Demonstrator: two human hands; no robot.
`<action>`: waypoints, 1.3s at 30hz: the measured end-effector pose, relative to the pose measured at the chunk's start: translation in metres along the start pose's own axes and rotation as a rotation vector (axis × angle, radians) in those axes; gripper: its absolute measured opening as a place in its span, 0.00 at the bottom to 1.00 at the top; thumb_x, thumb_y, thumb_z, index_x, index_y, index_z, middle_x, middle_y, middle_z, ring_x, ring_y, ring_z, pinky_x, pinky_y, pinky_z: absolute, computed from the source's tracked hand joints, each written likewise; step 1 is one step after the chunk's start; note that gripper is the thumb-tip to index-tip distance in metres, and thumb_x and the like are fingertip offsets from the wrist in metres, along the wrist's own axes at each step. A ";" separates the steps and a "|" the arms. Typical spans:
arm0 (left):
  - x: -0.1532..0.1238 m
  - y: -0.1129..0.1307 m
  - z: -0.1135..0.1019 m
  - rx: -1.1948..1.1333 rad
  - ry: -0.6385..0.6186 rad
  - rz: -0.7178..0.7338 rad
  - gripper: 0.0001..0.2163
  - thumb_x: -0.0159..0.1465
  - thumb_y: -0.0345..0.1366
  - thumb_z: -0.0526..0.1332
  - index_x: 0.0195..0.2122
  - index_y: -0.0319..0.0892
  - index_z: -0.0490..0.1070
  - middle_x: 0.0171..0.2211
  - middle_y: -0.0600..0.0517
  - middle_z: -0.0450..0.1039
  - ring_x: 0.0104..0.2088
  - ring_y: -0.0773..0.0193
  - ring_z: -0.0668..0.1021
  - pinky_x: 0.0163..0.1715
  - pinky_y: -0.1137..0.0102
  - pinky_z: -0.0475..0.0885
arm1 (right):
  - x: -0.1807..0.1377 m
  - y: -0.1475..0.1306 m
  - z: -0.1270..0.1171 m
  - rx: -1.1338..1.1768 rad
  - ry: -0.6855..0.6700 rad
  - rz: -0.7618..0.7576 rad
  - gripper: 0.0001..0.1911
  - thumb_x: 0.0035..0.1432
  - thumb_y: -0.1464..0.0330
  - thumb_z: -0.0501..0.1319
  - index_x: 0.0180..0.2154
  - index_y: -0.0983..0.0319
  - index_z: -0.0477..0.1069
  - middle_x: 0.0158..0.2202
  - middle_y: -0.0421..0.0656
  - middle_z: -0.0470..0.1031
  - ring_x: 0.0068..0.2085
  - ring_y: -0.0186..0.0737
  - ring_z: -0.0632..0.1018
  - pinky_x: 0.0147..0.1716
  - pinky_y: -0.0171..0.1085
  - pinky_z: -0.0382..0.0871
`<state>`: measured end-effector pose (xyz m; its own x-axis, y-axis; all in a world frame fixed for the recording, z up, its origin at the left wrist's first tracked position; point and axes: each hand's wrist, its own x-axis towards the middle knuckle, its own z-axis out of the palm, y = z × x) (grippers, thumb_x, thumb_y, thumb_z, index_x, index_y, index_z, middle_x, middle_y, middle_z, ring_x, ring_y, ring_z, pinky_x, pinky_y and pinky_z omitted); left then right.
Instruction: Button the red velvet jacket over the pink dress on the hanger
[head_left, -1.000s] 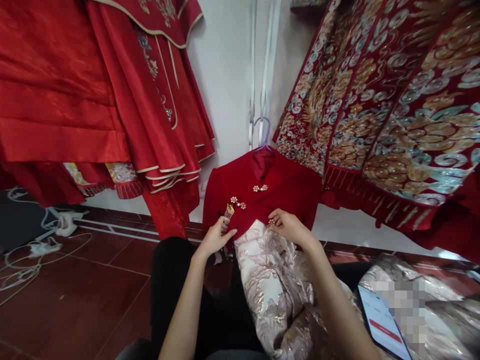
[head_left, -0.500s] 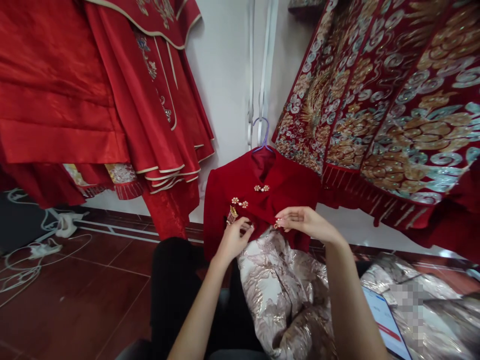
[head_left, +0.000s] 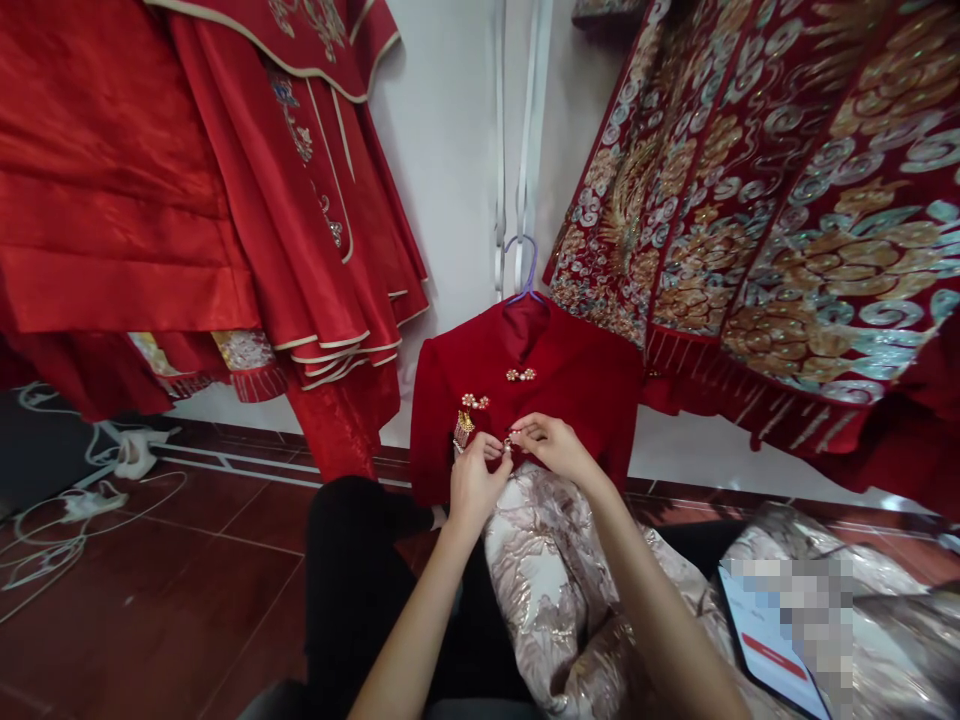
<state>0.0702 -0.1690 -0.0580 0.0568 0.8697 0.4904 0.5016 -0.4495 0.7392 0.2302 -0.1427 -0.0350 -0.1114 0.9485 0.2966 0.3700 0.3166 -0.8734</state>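
Observation:
A small red velvet jacket (head_left: 577, 375) hangs on a purple hanger (head_left: 527, 268) against the white wall. It has pearl clasps (head_left: 520, 375) down its front and a gold tassel (head_left: 463, 428). My left hand (head_left: 474, 482) and my right hand (head_left: 551, 447) meet at the jacket's lower front edge. Both pinch a pearl clasp (head_left: 510, 443) there, fingertips nearly touching. Below them a pale pink and gold brocade skirt (head_left: 555, 580) spills over my lap.
Plain red satin garments (head_left: 187, 200) hang at the left. Heavily embroidered red and gold garments (head_left: 787, 220) hang at the right. A phone (head_left: 765, 640) lies on brocade at lower right. White cables (head_left: 67, 500) trail over the dark red tiled floor at left.
My hands were apart on the jacket's hem. They have come together at the middle, and both now pinch the lower clasp.

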 end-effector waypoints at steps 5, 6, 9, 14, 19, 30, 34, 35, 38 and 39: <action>-0.001 0.001 0.001 0.035 0.004 -0.007 0.03 0.58 0.35 0.60 0.33 0.43 0.67 0.31 0.53 0.74 0.33 0.65 0.76 0.36 0.70 0.71 | -0.003 0.001 -0.009 0.100 -0.172 -0.009 0.15 0.51 0.61 0.63 0.38 0.65 0.72 0.33 0.45 0.76 0.31 0.35 0.76 0.35 0.36 0.72; -0.001 0.002 0.001 0.034 0.003 -0.014 0.03 0.58 0.34 0.60 0.32 0.43 0.67 0.31 0.53 0.74 0.33 0.65 0.76 0.35 0.70 0.71 | -0.003 0.000 -0.011 0.119 -0.203 -0.005 0.16 0.51 0.61 0.63 0.38 0.65 0.72 0.34 0.45 0.76 0.31 0.34 0.76 0.35 0.36 0.72; -0.001 0.002 0.000 0.031 -0.002 -0.023 0.02 0.58 0.34 0.59 0.32 0.43 0.66 0.31 0.53 0.74 0.32 0.65 0.76 0.35 0.70 0.70 | -0.005 -0.001 -0.017 0.173 -0.233 0.004 0.16 0.51 0.60 0.64 0.38 0.65 0.72 0.35 0.45 0.76 0.31 0.34 0.76 0.35 0.36 0.72; 0.000 0.003 -0.001 0.030 -0.006 -0.031 0.01 0.58 0.33 0.58 0.32 0.43 0.66 0.30 0.53 0.73 0.32 0.65 0.76 0.35 0.70 0.70 | -0.005 -0.002 -0.024 0.243 -0.226 0.021 0.18 0.49 0.59 0.65 0.38 0.65 0.72 0.35 0.44 0.76 0.33 0.35 0.76 0.36 0.37 0.72; -0.001 0.000 0.000 0.068 -0.010 -0.030 0.03 0.58 0.34 0.59 0.31 0.43 0.64 0.31 0.53 0.73 0.33 0.64 0.76 0.35 0.69 0.69 | -0.006 -0.006 -0.016 0.076 -0.200 -0.035 0.13 0.51 0.63 0.64 0.37 0.64 0.74 0.34 0.45 0.78 0.34 0.37 0.78 0.38 0.37 0.71; -0.001 0.001 -0.002 0.002 -0.003 -0.023 0.07 0.58 0.40 0.61 0.29 0.42 0.70 0.31 0.51 0.76 0.33 0.64 0.77 0.35 0.69 0.70 | -0.008 -0.014 -0.012 -0.052 -0.122 -0.084 0.10 0.51 0.65 0.65 0.36 0.62 0.76 0.35 0.44 0.80 0.35 0.38 0.79 0.37 0.35 0.72; -0.002 0.001 -0.003 -0.001 -0.008 -0.027 0.06 0.58 0.38 0.60 0.29 0.42 0.71 0.31 0.51 0.77 0.33 0.63 0.77 0.35 0.69 0.70 | -0.009 -0.013 -0.014 -0.018 -0.168 -0.077 0.10 0.51 0.65 0.64 0.37 0.62 0.77 0.35 0.44 0.80 0.36 0.39 0.80 0.39 0.36 0.73; -0.002 0.001 -0.003 -0.002 -0.011 -0.024 0.05 0.58 0.37 0.60 0.30 0.42 0.71 0.32 0.51 0.77 0.33 0.63 0.77 0.35 0.69 0.70 | -0.009 -0.013 -0.015 -0.011 -0.168 -0.077 0.11 0.51 0.65 0.64 0.37 0.62 0.77 0.35 0.44 0.80 0.36 0.40 0.80 0.39 0.36 0.73; -0.001 -0.003 -0.003 -0.006 -0.014 0.004 0.03 0.57 0.35 0.60 0.30 0.42 0.71 0.32 0.51 0.76 0.32 0.65 0.77 0.32 0.71 0.70 | -0.009 -0.013 -0.014 -0.015 -0.147 -0.086 0.11 0.51 0.64 0.64 0.37 0.62 0.77 0.34 0.44 0.80 0.35 0.39 0.80 0.38 0.36 0.73; -0.002 -0.003 -0.003 -0.007 -0.014 0.017 0.03 0.57 0.35 0.60 0.30 0.42 0.71 0.32 0.52 0.75 0.31 0.66 0.76 0.31 0.72 0.70 | -0.009 -0.014 -0.014 -0.021 -0.144 -0.089 0.11 0.51 0.64 0.64 0.36 0.62 0.77 0.34 0.44 0.80 0.35 0.39 0.80 0.38 0.36 0.73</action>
<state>0.0658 -0.1695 -0.0598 0.0770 0.8648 0.4962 0.4943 -0.4653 0.7343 0.2389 -0.1558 -0.0203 -0.2746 0.9092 0.3129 0.3719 0.4005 -0.8374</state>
